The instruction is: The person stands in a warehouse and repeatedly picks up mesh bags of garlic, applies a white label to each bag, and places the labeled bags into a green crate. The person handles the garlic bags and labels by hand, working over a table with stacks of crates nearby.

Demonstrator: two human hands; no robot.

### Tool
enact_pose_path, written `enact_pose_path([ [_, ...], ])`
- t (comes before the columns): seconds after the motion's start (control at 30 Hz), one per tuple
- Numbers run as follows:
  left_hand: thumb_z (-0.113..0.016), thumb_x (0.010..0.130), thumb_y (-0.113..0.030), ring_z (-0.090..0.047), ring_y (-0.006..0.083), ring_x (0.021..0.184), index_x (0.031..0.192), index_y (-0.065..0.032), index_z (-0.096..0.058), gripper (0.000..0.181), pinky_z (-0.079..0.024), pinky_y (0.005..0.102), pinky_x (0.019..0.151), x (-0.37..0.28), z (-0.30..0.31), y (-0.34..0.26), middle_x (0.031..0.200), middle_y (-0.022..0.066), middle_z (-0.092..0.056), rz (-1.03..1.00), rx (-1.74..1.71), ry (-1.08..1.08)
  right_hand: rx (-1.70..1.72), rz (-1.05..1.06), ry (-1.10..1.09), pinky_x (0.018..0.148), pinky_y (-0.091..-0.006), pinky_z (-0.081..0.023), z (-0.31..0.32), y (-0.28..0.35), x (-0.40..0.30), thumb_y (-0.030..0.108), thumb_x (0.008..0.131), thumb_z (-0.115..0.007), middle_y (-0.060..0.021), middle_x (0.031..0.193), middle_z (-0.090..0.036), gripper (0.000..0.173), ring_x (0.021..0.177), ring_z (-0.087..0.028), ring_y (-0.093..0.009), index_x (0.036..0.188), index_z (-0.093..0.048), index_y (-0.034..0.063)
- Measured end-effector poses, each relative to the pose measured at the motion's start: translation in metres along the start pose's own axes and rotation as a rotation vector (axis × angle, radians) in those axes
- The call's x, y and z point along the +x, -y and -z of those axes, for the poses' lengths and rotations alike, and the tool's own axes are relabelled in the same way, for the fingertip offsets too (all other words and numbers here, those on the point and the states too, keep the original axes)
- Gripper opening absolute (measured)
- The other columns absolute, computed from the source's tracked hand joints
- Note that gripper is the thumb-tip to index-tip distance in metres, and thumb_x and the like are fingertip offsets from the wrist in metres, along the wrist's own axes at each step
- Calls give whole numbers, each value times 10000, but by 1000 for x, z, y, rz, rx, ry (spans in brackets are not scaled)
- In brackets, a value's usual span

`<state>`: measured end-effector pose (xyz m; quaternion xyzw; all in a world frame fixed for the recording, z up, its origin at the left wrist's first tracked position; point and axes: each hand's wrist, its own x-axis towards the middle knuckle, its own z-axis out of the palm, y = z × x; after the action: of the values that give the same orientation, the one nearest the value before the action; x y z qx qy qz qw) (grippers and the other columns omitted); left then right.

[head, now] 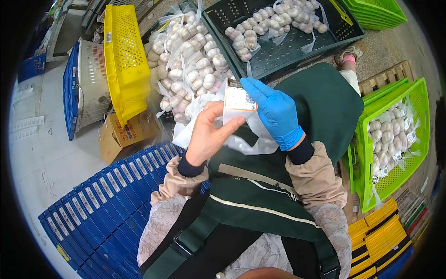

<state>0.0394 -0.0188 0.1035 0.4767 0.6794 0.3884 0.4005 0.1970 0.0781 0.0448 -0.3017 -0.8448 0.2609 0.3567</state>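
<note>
Over my lap, both of my hands are at a printed label [240, 99] with an orange border and a printed code. It sits on a glossy white strip [256, 144], which looks like label backing and hangs in loops below. My bare left hand [209, 134] holds the strip, with its thumb across the front under the label. My right hand [275, 111], in a blue glove, pinches the label's upper right edge; its fingertips are partly hidden. Just beyond lies a large heap of garlic bulbs [195, 62] in white mesh bags, which mostly covers its dark crate.
A dark green crate [278, 62] holds more bagged garlic at the far side. On the right, a lime green crate [393, 195] contains labelled bags. Yellow [129, 62] and white crates [92, 83], a cardboard box [127, 132] and stacked blue crates [104, 216] stand left.
</note>
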Motion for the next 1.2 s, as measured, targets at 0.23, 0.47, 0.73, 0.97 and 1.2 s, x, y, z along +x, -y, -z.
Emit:
enact_pose_path([
  [0.23,-711,786,-49,-522,209,953,1027,-121,-723,252,-395,308,869,22,-7,-3,950,22,-668,-56,104,49,91,-30,23,704,-367,-479,37,12,9,116,780,-687,-79,998,-657,358,806,-607,-279,1129,-631,57],
  [0.47,-740,755,-115,-483,197,992,927,-141,-713,176,-241,393,947,65,16,-5,857,0,-601,-181,371,382,607,-480,224,639,-311,-493,25,-14,10,139,816,-711,-83,834,-672,149,715,-632,-208,944,-707,61],
  [0.73,-437,604,170,-511,396,1164,1011,-17,-570,468,-443,409,951,201,18,3,1296,226,-518,-632,756,45,684,-925,-383,717,-200,-444,56,-116,11,64,894,-650,7,856,-635,166,789,-538,-52,1029,-669,-32],
  [0.97,-563,767,-306,-599,328,1112,1109,-70,-670,429,-478,391,912,318,-107,172,1099,240,-650,376,1102,695,774,-1026,-649,676,-218,-435,77,-158,8,59,889,-652,-5,804,-608,142,727,-534,-73,997,-661,-31],
  [1.2,-594,813,-417,-598,349,1042,1110,-8,-653,509,-478,416,867,326,-149,382,1095,238,-639,779,638,-6,898,-1173,-808,663,-193,-395,80,-183,-4,38,906,-612,18,831,-594,88,737,-502,-48,973,-650,-5],
])
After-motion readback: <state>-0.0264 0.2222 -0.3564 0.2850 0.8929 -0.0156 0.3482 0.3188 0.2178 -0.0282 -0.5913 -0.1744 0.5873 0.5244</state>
